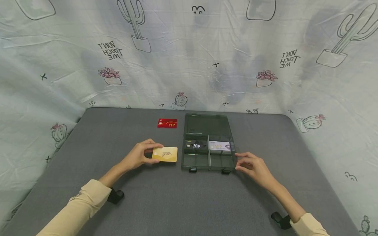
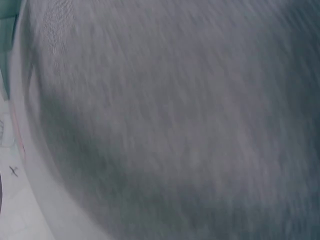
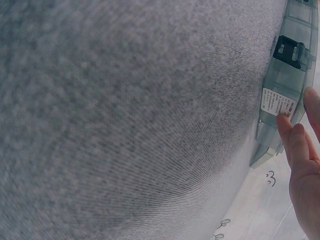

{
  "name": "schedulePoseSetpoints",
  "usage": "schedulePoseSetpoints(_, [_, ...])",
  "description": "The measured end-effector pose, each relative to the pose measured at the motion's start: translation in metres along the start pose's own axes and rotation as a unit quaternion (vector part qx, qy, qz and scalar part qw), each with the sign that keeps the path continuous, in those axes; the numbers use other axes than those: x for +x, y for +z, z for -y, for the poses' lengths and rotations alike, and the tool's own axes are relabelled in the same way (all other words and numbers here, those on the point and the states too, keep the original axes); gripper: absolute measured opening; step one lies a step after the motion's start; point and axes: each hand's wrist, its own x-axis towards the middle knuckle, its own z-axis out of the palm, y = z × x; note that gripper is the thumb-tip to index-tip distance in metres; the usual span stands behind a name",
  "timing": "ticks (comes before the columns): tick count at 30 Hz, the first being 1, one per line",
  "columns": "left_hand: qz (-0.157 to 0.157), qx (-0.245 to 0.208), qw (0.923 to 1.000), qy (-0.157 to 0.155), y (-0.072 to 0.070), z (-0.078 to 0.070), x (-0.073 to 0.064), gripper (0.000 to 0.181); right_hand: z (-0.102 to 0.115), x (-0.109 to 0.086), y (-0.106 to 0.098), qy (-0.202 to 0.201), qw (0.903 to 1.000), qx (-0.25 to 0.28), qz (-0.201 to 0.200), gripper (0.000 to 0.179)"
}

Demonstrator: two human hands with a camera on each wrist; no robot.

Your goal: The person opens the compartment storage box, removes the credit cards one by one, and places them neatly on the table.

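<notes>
My left hand (image 1: 137, 154) pinches a gold card (image 1: 164, 154) by its left end, between thumb and fingers, just left of a dark translucent divided box (image 1: 195, 160). The box's lid (image 1: 206, 125) is raised at the back. A black Vip card (image 1: 190, 145) lies in the back left compartment, and a pale silver VIP card (image 1: 218, 146) in the back right one. At the box's right side, my right hand (image 1: 251, 167) touches the wall with its fingertips. The right wrist view shows those fingers by a white label (image 3: 276, 102). The left wrist view is blurred, without the hand.
A red VIP card (image 1: 167, 123) lies on the grey table (image 1: 189, 203), left of the lid. Something red (image 1: 149, 151) shows partly behind the left hand. Two black latches (image 1: 193, 169) sit on the box's front. A cactus-printed cloth (image 1: 189, 78) hangs behind.
</notes>
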Motion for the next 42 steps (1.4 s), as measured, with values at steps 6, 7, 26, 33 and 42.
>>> schedulePoseSetpoints(6, [-0.002, 0.076, 0.9966, 0.033, -0.008, 0.039, 0.001, 0.051, 0.0, -0.001, -0.001, 0.007, 1.0, -0.002, 0.001, 0.019])
schedulePoseSetpoints(7, [-0.005, 0.091, 0.9951, 0.038, -0.009, 0.045, 0.003, 0.052, 0.0, -0.001, -0.001, 0.007, 1.0, -0.002, 0.001, 0.019])
schedulePoseSetpoints(26, [-0.001, 0.114, 0.9935, -0.002, -0.018, 0.056, 0.037, 0.05, -0.002, -0.003, -0.002, 0.014, 0.9999, -0.002, 0.001, 0.019])
schedulePoseSetpoints(33, [-0.004, 0.122, 0.9924, -0.017, -0.018, 0.061, 0.045, 0.05, -0.001, -0.002, -0.002, 0.017, 0.9999, -0.001, 0.004, 0.019])
schedulePoseSetpoints(42, [-0.002, 0.131, 0.9913, -0.016, -0.019, 0.066, 0.054, 0.051, -0.001, 0.0, -0.003, 0.02, 0.9998, 0.004, 0.006, 0.019])
